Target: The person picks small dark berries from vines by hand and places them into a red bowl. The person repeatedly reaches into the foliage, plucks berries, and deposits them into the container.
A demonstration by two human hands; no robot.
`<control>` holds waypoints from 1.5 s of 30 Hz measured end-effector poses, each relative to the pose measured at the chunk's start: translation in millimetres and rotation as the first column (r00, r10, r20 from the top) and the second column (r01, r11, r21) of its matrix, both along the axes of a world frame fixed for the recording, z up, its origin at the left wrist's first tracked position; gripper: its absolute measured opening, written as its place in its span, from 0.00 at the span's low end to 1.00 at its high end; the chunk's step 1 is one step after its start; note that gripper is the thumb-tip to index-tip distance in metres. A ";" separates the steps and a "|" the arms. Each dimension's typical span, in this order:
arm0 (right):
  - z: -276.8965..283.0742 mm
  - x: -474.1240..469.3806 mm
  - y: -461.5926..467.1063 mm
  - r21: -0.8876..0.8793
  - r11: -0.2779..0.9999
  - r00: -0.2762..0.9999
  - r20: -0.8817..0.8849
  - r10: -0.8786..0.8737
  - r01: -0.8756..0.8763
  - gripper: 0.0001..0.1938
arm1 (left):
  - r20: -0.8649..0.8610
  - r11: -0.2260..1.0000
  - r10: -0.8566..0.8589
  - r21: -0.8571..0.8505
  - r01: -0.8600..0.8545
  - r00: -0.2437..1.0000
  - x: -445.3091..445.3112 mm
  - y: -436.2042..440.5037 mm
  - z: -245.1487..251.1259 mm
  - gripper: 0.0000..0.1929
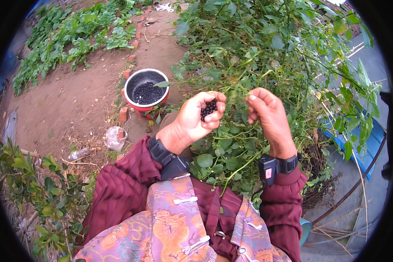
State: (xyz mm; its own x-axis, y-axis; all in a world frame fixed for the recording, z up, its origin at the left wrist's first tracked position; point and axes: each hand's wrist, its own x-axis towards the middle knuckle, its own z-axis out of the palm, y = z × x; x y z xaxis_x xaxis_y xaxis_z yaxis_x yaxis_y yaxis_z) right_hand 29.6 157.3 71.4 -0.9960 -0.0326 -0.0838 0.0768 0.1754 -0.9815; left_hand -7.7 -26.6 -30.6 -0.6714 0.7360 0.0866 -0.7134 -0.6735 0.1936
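My left hand [201,114] is cupped around a small heap of round black berries [209,108], which show between the palm and curled fingers. To its right, my right hand [265,108] has thumb and forefinger pinched on a thin green stem [245,91] of a leafy bush [229,65]. Part of the stem between the hands is blurred. A red bucket [163,100] with a white rim and dark inside stands on the soil left of my left hand, holding many black berries [148,93]. A leaf hangs over its right rim.
A row of bricks [123,114] edges the dirt path, beside a crumpled clear plastic bag [115,138] and a plastic bottle [79,153]. Low leafy plants [75,29] grow at upper left, a shrub [49,196] at lower left. A blue panel [363,140] and thin canes [360,170] lie right.
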 end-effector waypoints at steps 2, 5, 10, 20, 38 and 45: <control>2.1 1.4 8.0 -0.050 0.996 0.997 -0.020 -0.071 0.070 0.05 | 0.025 0.997 -0.001 0.079 -0.001 1.000 -3.7 -6.3 -5.1 0.16; 4.4 5.2 22.0 -0.167 0.978 0.991 -0.031 -0.131 0.124 0.04 | 0.196 0.995 0.087 0.021 -0.093 0.977 -6.9 -16.6 -12.2 0.17; 2.5 14.5 41.4 -0.275 0.946 0.982 -0.031 -0.186 0.171 0.04 | 0.335 0.975 0.106 0.150 -0.164 0.936 -9.2 -36.0 -19.5 0.22; -2.6 37.9 77.6 -0.329 0.914 0.959 -0.071 -0.275 0.238 0.06 | 0.467 0.920 0.300 0.088 -0.381 0.832 -38.0 -63.5 -84.2 0.19; 24.7 118.6 104.6 -0.168 0.811 0.783 -0.211 -0.585 0.561 0.06 | 0.073 0.480 0.611 -0.826 -0.296 0.788 -197.4 -189.9 -281.0 0.20; 30.7 152.5 113.3 -0.177 0.749 0.701 -0.268 -0.661 0.639 0.05 | -0.048 0.552 0.567 -0.719 -0.423 0.822 -244.1 -220.4 -354.4 0.25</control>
State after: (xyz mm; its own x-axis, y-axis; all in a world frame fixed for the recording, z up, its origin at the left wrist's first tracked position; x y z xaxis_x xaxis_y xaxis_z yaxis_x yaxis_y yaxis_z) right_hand 182.2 270.6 102.1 -0.7457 0.6377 0.1930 -0.1455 0.1269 -0.9812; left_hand -251.8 -247.0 -385.0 -0.8963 0.0784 -0.4365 -0.3755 -0.6578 0.6529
